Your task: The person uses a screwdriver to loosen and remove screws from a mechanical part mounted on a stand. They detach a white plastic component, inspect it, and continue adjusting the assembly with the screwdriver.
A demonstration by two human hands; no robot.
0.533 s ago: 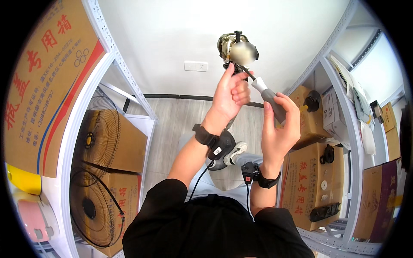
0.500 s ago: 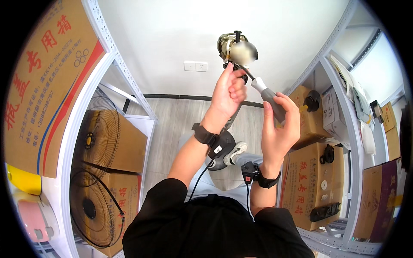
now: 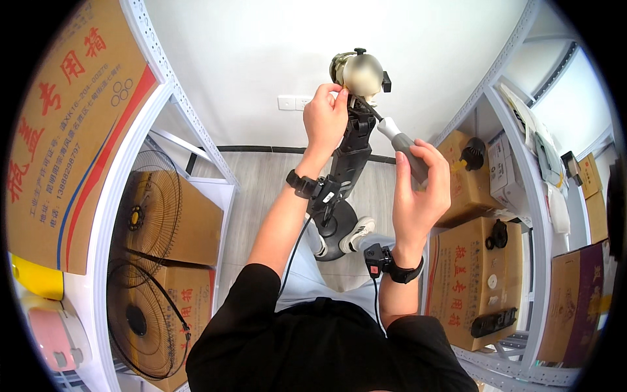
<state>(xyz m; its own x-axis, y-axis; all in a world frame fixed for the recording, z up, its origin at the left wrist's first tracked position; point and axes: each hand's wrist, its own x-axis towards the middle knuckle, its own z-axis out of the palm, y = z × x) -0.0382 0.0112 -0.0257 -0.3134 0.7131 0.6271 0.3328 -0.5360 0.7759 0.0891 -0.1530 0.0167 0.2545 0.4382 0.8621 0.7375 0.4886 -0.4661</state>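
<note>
A cream and metal motor head (image 3: 363,77) with a blurred front tops a black stand (image 3: 346,166), whose round base (image 3: 330,235) rests between my feet. My left hand (image 3: 323,121) has its fingers bent and pinched at the head's lower left; whatever lies between their tips is too small to make out. My right hand (image 3: 421,196) grips the grey and white handle of a screwdriver (image 3: 405,149), its dark shaft angled up-left to just beneath the head, where the tip is hidden.
Metal shelving (image 3: 166,81) holding cardboard boxes (image 3: 85,163) and wire fan grilles (image 3: 140,320) lines the left. The right shelves (image 3: 542,209) carry cartons (image 3: 450,274), black plastic parts (image 3: 495,236) and flat packs. A white socket (image 3: 287,102) is on the wall ahead.
My left hand has shifted left and upward to the head's lower left, exposing more of the stand. My right hand and screwdriver have moved slightly left; the head looks slightly shifted.
</note>
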